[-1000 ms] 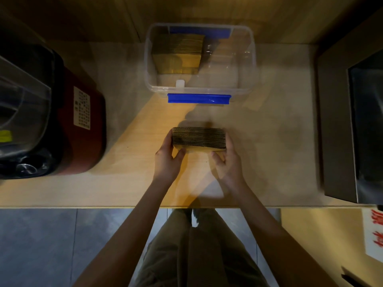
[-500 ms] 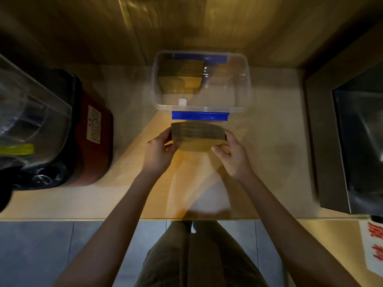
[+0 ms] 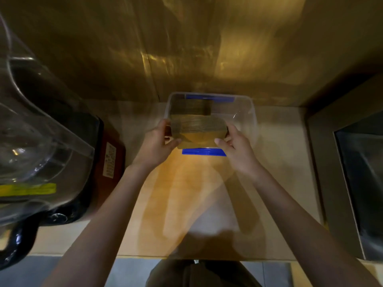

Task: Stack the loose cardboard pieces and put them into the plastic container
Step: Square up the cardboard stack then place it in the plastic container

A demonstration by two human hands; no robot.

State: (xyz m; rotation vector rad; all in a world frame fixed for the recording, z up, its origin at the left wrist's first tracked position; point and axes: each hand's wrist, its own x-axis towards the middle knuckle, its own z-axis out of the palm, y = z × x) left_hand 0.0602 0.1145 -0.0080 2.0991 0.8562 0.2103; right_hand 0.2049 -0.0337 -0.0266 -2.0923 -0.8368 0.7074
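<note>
A thick stack of brown cardboard pieces [image 3: 198,128] hangs in the air over the near rim of the clear plastic container [image 3: 249,112], which has blue clips front and back. My left hand [image 3: 158,142] grips the stack's left end and my right hand [image 3: 236,145] grips its right end. Another cardboard stack [image 3: 191,107] stands inside the container at its back left. The container's right half shows no cardboard.
A dark red appliance with a clear jug [image 3: 41,146] fills the left side of the wooden counter [image 3: 196,193]. A grey box with a dark window [image 3: 352,172] stands at the right. A wood-panel wall rises just behind the container.
Both hands have lifted the cardboard stack off the counter and carried it forward, from in front of the container to over its near rim. The camera has tilted upward.
</note>
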